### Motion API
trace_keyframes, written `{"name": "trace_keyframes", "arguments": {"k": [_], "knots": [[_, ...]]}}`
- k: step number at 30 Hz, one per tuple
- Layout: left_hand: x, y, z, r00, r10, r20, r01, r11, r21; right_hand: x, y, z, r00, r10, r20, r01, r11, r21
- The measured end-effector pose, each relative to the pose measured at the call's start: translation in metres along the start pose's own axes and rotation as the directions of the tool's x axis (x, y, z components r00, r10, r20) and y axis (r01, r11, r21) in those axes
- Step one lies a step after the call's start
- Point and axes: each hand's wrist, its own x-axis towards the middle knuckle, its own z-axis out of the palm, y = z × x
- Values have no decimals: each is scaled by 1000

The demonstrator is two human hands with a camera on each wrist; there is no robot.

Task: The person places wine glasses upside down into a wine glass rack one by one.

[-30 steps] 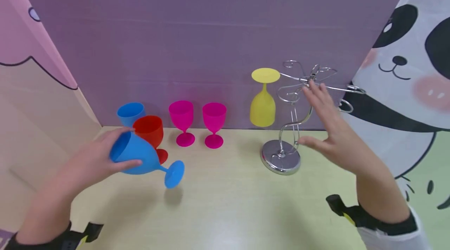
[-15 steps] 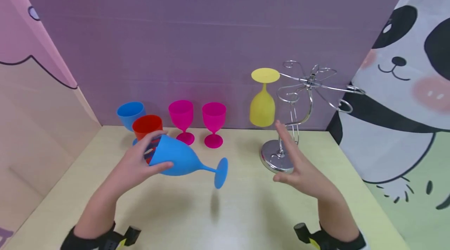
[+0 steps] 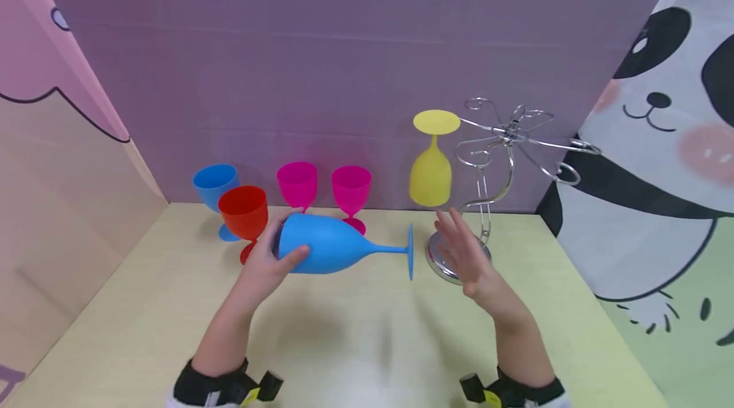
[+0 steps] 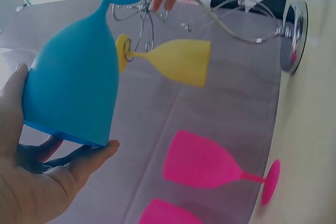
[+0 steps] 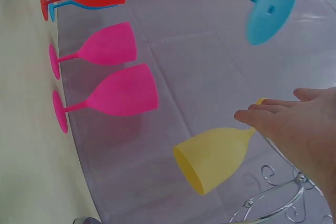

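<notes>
A blue wine goblet (image 3: 327, 245) lies sideways in the air in the head view, mouth to the left and foot to the right. My left hand (image 3: 272, 255) grips its bowl at the rim, thumb in front; the left wrist view shows fingers (image 4: 94, 163) round the rim. To the right of the goblet's foot, my right hand (image 3: 470, 268) is held up with straight fingers, apart from it and holding nothing. Behind that hand stands a chrome wire rack (image 3: 436, 255). Upside down from one of the rack's arms hangs a yellow goblet (image 3: 431, 175).
Two pink goblets (image 3: 297, 182) stand upright at the back of the table (image 3: 172, 306). An orange-red goblet (image 3: 243, 211) and a second blue goblet (image 3: 213, 186) stand left of them. A purple backdrop (image 3: 344, 89) rises behind, with a panda print (image 3: 659, 159) on the right.
My left hand has carried the blue goblet rightward, and its foot has swung up until the goblet is level. My right hand has come down and left, away from the rack's top.
</notes>
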Motion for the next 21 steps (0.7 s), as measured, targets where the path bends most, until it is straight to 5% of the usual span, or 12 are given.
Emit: {"name": "trace_keyframes", "arguments": {"k": [4,12,17,21], "knots": [[4,-2,17,999,-53,10,54,996,-78,-2,5,0,1000,8,20,-9,999,38],[2,-7,39,993,-120,-18,115,981,-157,-7,18,4,982,190,-20,-186,975,119],[1,-9,55,985,-172,-2,167,960,-225,-5,24,8,984,179,-10,-176,974,141],[0,-12,68,977,-214,20,208,920,-333,-5,27,11,986,167,8,-166,976,141]]}}
